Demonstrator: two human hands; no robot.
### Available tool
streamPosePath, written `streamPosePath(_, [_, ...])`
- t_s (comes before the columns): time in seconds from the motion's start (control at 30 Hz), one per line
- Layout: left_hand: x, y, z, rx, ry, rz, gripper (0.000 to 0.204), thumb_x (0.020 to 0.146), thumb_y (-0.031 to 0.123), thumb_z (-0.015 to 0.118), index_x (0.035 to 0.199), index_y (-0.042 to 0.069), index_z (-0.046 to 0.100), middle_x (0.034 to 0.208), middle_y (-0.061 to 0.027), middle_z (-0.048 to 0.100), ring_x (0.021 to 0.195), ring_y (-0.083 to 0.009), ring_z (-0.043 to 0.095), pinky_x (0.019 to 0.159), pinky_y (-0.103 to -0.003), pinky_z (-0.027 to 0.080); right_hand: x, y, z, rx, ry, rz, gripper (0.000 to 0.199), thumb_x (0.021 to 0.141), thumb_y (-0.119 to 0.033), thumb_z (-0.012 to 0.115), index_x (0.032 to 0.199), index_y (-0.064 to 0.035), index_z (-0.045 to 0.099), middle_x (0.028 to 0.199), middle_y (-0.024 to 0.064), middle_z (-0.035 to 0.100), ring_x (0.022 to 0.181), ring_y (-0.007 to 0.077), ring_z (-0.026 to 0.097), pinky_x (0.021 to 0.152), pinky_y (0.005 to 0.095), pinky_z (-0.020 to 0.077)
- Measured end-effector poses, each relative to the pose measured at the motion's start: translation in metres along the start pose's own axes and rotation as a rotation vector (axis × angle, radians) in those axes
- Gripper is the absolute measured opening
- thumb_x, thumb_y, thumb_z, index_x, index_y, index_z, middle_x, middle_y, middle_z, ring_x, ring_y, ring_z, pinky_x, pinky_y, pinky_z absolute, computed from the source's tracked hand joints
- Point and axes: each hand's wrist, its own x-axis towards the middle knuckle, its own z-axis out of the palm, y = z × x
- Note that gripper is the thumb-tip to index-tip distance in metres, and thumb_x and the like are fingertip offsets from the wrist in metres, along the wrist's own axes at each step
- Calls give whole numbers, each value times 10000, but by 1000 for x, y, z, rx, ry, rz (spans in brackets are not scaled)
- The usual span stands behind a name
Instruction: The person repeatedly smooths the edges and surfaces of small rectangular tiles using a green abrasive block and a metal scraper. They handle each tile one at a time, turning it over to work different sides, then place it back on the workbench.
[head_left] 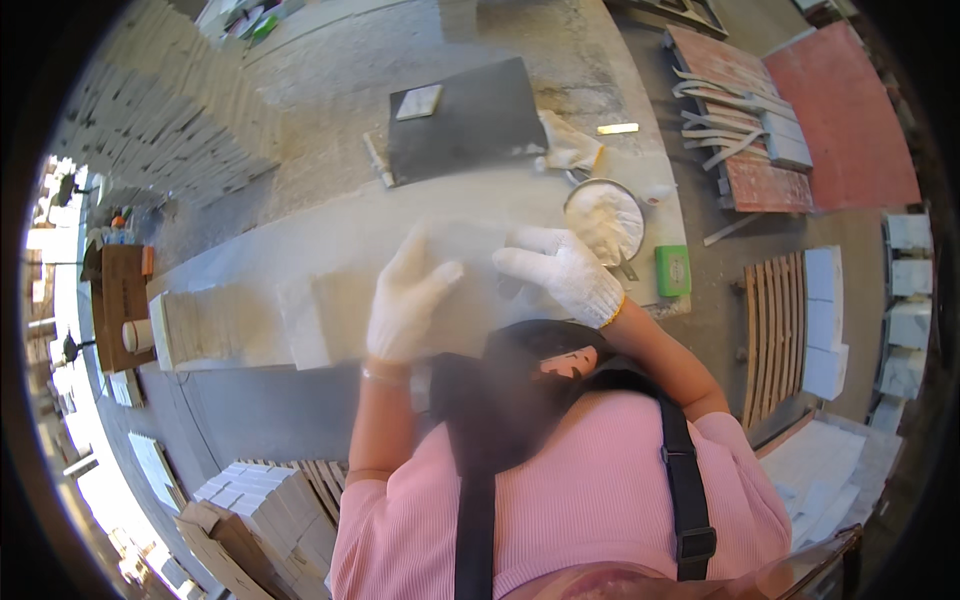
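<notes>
Bench (330, 235): one long grey slab surface, dusty. On it, largest first:
- 1 pale stone tile (470, 290), flat at the near edge, centre. Both hands are on it.
- 1 dark board (470, 120) at the far side, with 1 small light tile (418, 102) lying on its left corner.
- 1 row of tiles (215, 325) stacked on edge, left of the big tile, near.
- 1 round bowl (604, 218) of white powder, right of the tile, just beside the right hand.
- 1 spare white glove (570, 145), crumpled, touching the board's right edge.
- 1 green block (673, 270), right end of the bench.

Hands: 2, both in white knit gloves.
- Left hand (405, 300): fingers spread, palm flat on the tile, pressing, not gripping.
- Right hand (560, 270): fingers extended flat over the tile's right part, also not clenched.

Off the bench: 2 red panels (845, 120) far right; boxes of tiles (265, 510) lower left.
</notes>
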Motion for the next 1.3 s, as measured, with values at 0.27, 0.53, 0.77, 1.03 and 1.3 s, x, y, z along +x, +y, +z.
streamPosePath(0.27, [64,13,57,958,-400,80,683,850,284,742,1494,163,551,1051,-200,734,938,-283,711,860,-379,535,-84,74,-131,-409,887,-169,390,978,-206,689,1310,-3,670,1119,64,731,931,120,687,792,253,534])
streamPosePath(0.53, [93,7,101,1261,-575,149,636,799,337,771,1401,202,618,1150,-174,719,1029,-381,683,890,-469,537,-93,165,-185,-1240,872,202,741,847,-437,772,1493,-176,520,1467,188,551,1326,394,533,1086,463,458])
streamPosePath(0.77, [65,-15,99,1337,-363,495,699,711,377,853,1324,112,648,1363,-127,614,1269,-395,552,1011,-499,476,-97,143,-181,-762,983,28,737,866,-340,739,1521,-116,484,1488,167,542,1324,315,556,1099,395,446])
streamPosePath(1.03, [54,-43,90,1219,-273,728,719,672,432,860,1270,81,672,1342,-120,630,1260,-372,562,1027,-506,452,-77,92,-84,349,445,-271,719,909,-240,612,1553,11,411,1476,106,529,1342,201,504,1110,326,401])
streamPosePath(1.3, [52,-43,88,1150,-271,692,696,664,390,844,1276,109,669,1367,-88,622,1258,-360,559,1016,-501,453,-42,88,-62,163,519,-318,715,945,-272,584,1564,23,381,1486,95,496,1355,194,459,1126,319,357])
